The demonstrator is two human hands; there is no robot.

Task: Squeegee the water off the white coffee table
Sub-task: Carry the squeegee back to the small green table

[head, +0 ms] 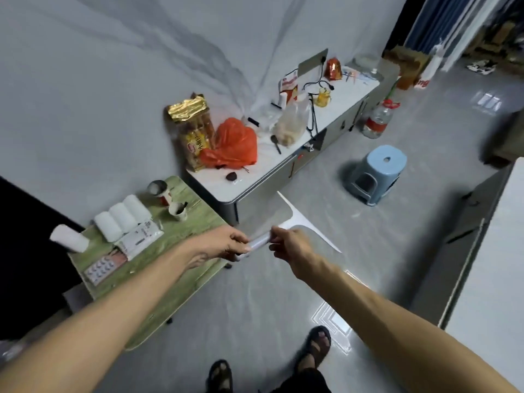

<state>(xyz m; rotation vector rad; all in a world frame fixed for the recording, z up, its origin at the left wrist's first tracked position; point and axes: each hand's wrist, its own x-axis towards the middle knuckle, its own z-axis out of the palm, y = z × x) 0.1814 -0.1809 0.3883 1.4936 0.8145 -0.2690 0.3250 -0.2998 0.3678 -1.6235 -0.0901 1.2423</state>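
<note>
Two sandalled feet (314,347) stand on the grey floor (368,251) at the bottom edge. Above them, both hands hold a white squeegee (286,222) in the air. The left hand (226,242) is closed round its handle, while the right hand (292,245) pinches the handle nearer the blade. The white desk (255,180) lies beyond, crowded with snack bags whose print is too blurred to read.

You faced a white tabletop (255,180), an orange bag (236,143), a gold-topped packet (188,109), a light-blue stool (377,174) and a green wood-grain tabletop (181,268).
</note>
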